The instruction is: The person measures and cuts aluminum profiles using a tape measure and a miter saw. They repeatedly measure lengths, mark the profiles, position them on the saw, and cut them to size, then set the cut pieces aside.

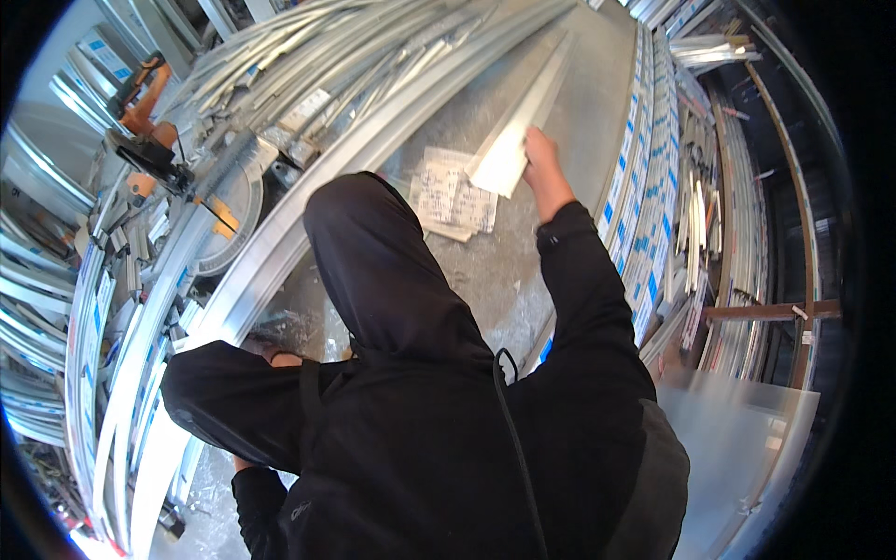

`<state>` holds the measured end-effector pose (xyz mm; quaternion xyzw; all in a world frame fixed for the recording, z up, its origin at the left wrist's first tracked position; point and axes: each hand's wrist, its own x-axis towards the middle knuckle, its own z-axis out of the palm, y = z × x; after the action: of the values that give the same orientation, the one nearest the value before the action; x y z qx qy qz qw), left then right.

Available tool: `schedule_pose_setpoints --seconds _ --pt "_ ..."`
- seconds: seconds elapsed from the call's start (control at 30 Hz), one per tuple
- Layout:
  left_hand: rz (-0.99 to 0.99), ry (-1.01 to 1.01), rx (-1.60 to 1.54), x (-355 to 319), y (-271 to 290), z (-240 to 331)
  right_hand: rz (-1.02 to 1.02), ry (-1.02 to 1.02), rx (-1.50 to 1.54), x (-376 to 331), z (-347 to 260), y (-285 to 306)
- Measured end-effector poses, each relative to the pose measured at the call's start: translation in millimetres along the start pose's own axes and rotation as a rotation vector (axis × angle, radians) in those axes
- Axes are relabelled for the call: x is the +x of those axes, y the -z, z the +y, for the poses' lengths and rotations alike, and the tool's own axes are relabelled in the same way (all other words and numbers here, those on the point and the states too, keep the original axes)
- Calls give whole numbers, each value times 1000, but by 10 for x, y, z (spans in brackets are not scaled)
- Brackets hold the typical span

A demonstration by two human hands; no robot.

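Observation:
Out ahead, my right hand (pixel 543 168) is closed on the side of a long pale metal profile (pixel 501 157), close to its near end. The profile stretches away from me and narrows with distance. Beside its near end, several sheets of marked paper (pixel 439 191) lie on the grey floor. My left hand (pixel 242 463) shows only as a sliver between my dark sleeve and my bent leg; its fingers are hidden. A broad bright strip (pixel 161 471) lies nearest to it, and I cannot tell whether they touch.
A mitre saw (pixel 154 159) with orange parts stands at the left among offcuts. Long metal profiles (pixel 271 252) run diagonally past my knees. Stacked profiles with blue-marked wrapping (pixel 644 177) line the right side. A translucent sheet (pixel 737 457) stands at the lower right, near a rack (pixel 775 311).

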<state>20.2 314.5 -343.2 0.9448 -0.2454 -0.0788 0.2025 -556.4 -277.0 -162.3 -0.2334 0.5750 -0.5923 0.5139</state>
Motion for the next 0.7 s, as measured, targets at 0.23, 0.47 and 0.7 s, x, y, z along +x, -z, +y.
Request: schedule_pose_setpoints --seconds 0.23,0.47,0.7 --pt "-231 130 153 -269 40 25 180 -188 -371 -416 1721 2643" --pt "-285 230 177 -441 241 110 -52 -407 -112 -1015 2873 4015" --pt "-122 343 -120 112 314 328 404 -393 -647 496 2261 3994"
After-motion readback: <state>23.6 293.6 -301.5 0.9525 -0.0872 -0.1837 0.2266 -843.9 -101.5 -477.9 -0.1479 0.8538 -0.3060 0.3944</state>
